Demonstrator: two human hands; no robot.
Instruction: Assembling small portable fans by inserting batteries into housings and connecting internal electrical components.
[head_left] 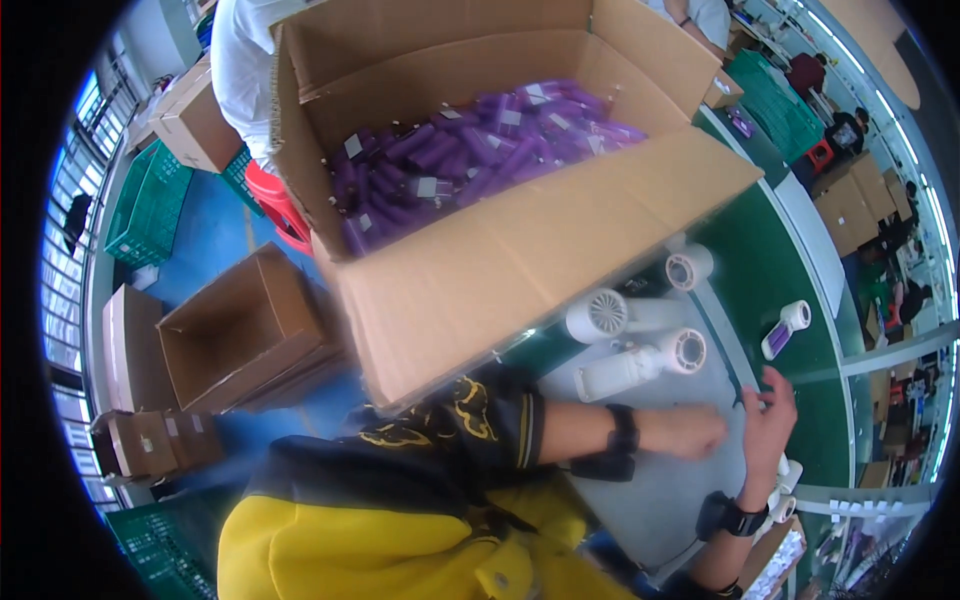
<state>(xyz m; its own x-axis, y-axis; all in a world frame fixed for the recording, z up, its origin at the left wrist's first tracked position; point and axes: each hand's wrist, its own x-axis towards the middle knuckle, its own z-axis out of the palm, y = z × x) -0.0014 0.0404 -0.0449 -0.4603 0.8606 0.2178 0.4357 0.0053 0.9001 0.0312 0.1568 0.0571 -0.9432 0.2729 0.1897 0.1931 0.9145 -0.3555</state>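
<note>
My left hand [692, 431] is curled closed over the grey work surface [640, 500], slightly blurred; whatever may be inside it is hidden. To its right, my right hand [769, 418] is raised with its fingers apart and nothing visible in them. Each wrist wears a black band. Beyond my left hand lie white handheld fans: one with a ringed head [684, 351], another with a slotted round grille [598, 316]. A further white fan head [689, 266] lies farther back. A white fan with a purple handle [787, 329] rests on the green table beyond my right hand.
A large open cardboard box [540, 260] of purple bagged items [470, 150] stands ahead, its flap reaching toward me. At left are an open carton [235, 330], a green crate [150, 205] and a red stool [280, 205]. A white-sleeved person [243, 75] is behind the box.
</note>
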